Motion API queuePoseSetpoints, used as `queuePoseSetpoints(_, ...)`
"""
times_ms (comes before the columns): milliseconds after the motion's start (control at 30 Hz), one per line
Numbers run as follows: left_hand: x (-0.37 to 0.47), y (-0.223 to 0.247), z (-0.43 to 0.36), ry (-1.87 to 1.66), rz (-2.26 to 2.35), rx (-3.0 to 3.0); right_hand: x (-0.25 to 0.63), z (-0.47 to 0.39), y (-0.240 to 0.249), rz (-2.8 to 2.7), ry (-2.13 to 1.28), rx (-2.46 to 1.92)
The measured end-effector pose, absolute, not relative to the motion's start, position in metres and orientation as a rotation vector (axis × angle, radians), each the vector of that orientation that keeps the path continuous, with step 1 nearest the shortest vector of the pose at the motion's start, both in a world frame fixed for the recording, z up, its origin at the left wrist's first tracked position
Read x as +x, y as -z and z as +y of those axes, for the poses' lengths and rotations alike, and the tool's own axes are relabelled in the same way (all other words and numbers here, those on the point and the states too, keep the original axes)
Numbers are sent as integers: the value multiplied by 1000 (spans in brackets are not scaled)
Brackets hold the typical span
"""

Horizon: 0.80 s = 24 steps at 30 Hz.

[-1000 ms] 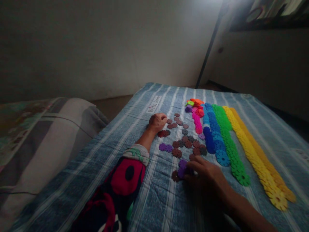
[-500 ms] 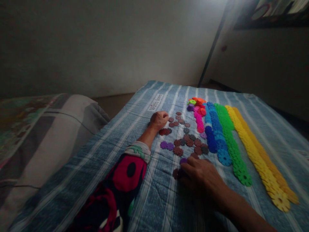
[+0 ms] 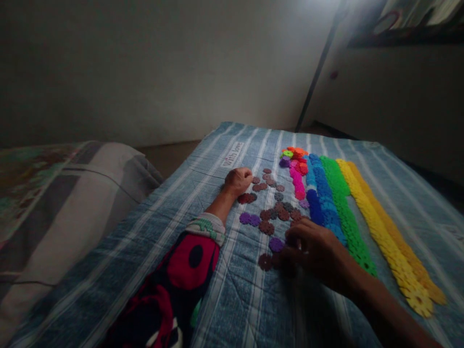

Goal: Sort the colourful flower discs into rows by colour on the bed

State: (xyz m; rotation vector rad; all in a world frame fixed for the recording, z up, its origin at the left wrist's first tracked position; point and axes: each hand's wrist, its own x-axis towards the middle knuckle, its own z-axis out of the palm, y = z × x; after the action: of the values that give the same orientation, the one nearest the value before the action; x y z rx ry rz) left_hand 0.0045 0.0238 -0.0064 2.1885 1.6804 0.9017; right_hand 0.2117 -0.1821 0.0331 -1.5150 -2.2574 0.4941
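My left hand (image 3: pixel 238 181) rests on the striped cloth, its fingers curled into a fist; what it holds, if anything, is hidden. Just right of it lie brown flower-shaped discs (image 3: pixel 267 180). My right hand (image 3: pixel 311 246) hovers low over the nearer discs, thumb and index finger apart, with nothing clear between them. Beside its fingertips lies a purple disc (image 3: pixel 276 244). A brown disc (image 3: pixel 265 262) is close to the thumb. Further left sits a pair of purple discs (image 3: pixel 249 219). Several brown and dark grey discs (image 3: pixel 282 211) are spread between my hands.
Overlapping rows of blue discs (image 3: pixel 326 203), green discs (image 3: pixel 342 217) and yellow discs (image 3: pixel 384 246) run along the right. A mixed pile of orange and red discs (image 3: pixel 297 153) tops a pink row (image 3: pixel 297 186). A grey-striped covered surface (image 3: pixel 90 193) stands at left.
My right hand has lifted and shifted right, its thumb and index finger parting. The purple disc it partly covered now shows on the cloth. My left hand stays put.
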Motion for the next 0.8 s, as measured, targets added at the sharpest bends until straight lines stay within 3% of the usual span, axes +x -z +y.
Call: queuePoseSetpoints(800,5,6,23,-881,1702,2209,175,-173,-36,-2538,-456,-1773)
